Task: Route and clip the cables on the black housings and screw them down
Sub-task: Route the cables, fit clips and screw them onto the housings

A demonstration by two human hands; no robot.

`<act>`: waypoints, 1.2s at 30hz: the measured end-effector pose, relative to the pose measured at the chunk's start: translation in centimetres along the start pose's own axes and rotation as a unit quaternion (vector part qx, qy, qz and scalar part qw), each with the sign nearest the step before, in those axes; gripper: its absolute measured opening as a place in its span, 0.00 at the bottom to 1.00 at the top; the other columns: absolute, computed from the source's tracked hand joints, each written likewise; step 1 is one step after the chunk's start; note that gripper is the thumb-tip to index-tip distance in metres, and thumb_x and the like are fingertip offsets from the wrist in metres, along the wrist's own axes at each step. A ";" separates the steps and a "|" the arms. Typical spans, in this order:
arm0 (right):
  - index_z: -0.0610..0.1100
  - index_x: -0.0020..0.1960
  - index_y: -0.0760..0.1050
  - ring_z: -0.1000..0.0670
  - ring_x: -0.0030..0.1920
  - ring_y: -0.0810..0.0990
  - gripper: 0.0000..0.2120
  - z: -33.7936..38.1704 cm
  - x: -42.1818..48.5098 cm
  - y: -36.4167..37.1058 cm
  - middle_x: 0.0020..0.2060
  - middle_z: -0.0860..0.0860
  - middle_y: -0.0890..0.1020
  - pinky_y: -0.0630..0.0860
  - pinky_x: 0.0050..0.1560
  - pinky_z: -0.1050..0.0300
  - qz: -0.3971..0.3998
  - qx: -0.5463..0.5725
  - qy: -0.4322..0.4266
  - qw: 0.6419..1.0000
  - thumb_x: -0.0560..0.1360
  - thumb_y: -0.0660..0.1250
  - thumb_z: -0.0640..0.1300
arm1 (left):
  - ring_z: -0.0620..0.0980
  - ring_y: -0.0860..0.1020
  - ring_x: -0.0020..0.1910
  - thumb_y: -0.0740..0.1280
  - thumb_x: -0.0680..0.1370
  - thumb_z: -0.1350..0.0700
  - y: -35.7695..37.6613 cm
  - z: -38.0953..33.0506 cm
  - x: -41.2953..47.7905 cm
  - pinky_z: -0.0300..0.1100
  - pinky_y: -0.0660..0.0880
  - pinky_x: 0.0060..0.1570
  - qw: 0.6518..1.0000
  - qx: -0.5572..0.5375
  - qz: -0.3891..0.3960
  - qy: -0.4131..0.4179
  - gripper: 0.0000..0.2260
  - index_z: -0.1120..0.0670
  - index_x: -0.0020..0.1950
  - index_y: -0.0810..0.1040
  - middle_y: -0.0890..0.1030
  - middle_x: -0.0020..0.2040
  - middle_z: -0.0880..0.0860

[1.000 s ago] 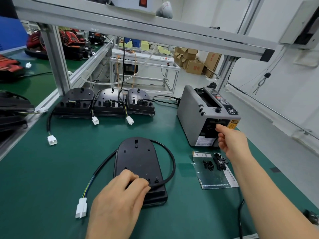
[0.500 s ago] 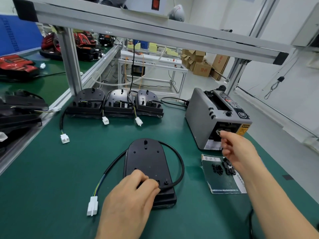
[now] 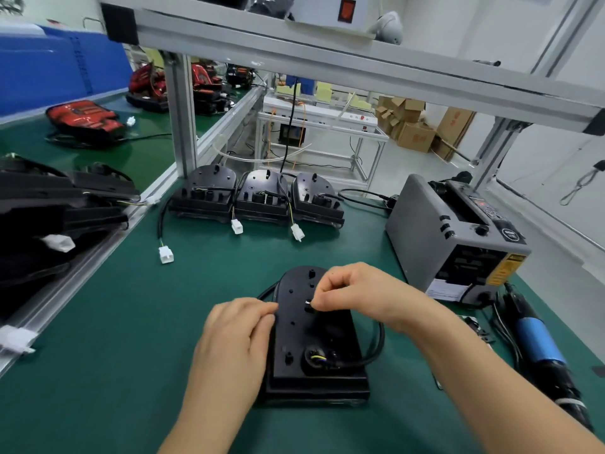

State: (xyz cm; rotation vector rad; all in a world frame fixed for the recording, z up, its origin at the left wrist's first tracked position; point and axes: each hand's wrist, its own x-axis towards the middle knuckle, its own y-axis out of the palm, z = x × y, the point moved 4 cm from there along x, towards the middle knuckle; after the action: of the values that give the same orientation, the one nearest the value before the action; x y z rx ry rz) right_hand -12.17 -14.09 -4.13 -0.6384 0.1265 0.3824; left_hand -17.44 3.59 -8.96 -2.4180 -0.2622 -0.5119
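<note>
Right hand (image 3: 357, 293) grip pinches a small piece (image 3: 307, 303) directly above the housing (image 3: 314, 348) (long axis near-to-far); left hand (image 3: 235, 339) touches its left edge, grip unclear.

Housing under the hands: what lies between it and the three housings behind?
Head view: mostly bare green mat; two white connectors lie on it, on their wires, just before the three housings.

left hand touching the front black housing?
Touching: in the head view the left hand has its fingers on the left edge of the front black housing.
</note>
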 end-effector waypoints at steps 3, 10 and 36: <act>0.50 0.37 0.82 0.60 0.40 0.77 0.03 0.5 0.8 0.6 0.36 0.56 0.83 0.73 0.51 0.60 0.035 -0.040 0.023 0.998 0.69 0.73 0.45 | 0.43 0.62 0.57 0.64 0.78 0.51 0.9 0.7 0.2 0.37 0.60 0.58 0.997 0.058 0.039 -0.018 0.12 0.47 0.59 0.80 0.76 0.54 0.40; 0.51 0.36 0.81 0.59 0.36 0.75 0.04 0.7 1.6 1.8 0.33 0.58 0.80 0.71 0.45 0.63 0.069 -0.083 0.032 0.994 0.69 0.74 0.45 | 0.41 0.56 0.62 0.59 0.77 0.40 1.3 1.1 0.2 0.40 0.55 0.57 0.987 0.124 0.095 -0.030 0.19 0.39 0.67 0.72 0.71 0.61 0.35; 0.49 0.36 0.80 0.56 0.33 0.73 0.04 0.6 2.3 2.4 0.31 0.56 0.78 0.71 0.37 0.63 0.020 -0.153 0.049 0.987 0.68 0.73 0.48 | 0.40 0.54 0.62 0.56 0.78 0.40 1.1 1.2 0.3 0.38 0.51 0.55 0.986 0.126 0.106 -0.033 0.20 0.37 0.70 0.67 0.69 0.59 0.33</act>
State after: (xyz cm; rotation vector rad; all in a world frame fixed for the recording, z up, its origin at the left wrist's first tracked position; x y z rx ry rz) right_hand -11.02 -11.23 -5.52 -0.9598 0.1769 0.4138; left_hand -16.48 3.51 -10.29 -2.1847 -0.0884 -0.2846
